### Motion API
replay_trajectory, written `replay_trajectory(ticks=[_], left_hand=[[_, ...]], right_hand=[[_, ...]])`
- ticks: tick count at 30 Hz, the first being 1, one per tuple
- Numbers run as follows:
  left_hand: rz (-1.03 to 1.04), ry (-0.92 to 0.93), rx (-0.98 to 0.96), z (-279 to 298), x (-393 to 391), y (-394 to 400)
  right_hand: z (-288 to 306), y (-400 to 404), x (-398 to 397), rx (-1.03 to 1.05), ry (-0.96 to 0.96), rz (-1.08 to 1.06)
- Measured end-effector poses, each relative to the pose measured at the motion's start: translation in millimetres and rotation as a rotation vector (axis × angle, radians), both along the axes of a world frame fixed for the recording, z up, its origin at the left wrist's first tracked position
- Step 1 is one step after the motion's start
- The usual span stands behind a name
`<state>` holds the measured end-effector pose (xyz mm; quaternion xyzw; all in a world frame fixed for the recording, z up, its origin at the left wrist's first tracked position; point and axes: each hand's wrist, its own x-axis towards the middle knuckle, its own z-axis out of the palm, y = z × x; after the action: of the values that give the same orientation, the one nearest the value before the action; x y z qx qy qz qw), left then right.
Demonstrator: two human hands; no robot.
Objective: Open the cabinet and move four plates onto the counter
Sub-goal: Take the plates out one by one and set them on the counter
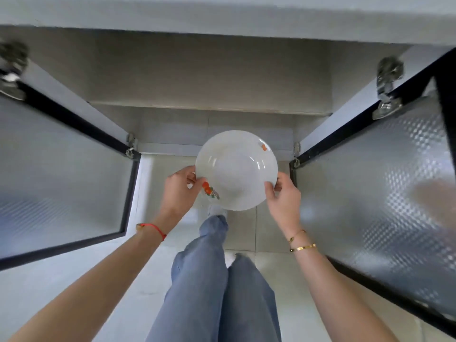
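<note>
At the centre of the frame you hold a white plate point(237, 169) level between both hands, in front of the open cabinet point(209, 77). Your left hand point(179, 191) grips the plate's left rim, thumb on top beside a red and green flower print; your right hand point(283, 198) grips the right rim, thumb lying over the edge. A smaller orange print sits on the plate's upper right rim. The cabinet's interior fills the upper middle of the frame. Its two doors stand swung wide: the left door point(61, 174) with frosted glass in a dark frame at the left edge, the right door point(382, 188) with dimpled glass at the right. Metal hinges show at the upper corners. The bench point(222, 16) edge runs as a pale band across the top. A red cord circles your left wrist; gold bracelets circle the right. Below the plate, blue jeans point(217, 287) and pale floor tiles are visible.
</note>
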<state>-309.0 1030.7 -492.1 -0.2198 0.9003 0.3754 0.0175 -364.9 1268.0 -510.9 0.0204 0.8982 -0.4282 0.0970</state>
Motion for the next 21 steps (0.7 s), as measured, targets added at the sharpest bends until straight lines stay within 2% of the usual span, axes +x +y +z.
replay_trajectory(ticks=[7,11,16,21], left_hand=[[0.035,-0.009,0.028,172.4,71.5,21.3],[0.050,0.006,0.047,251.5,103.6,37.1],[0.083,0.027,0.077,323.0,127.8,52.1],[0.081,0.066,0.095,370.6,136.9,54.9]], right_hand=[[164.6,28.6,62.1,0.012,0.001,0.097],[248.0,44.1,87.5,-0.011,0.011,0.123],[323.9,59.0,108.8,-0.049,0.033,0.123],[363.7,63.7,115.1,-0.041,0.051,0.119]])
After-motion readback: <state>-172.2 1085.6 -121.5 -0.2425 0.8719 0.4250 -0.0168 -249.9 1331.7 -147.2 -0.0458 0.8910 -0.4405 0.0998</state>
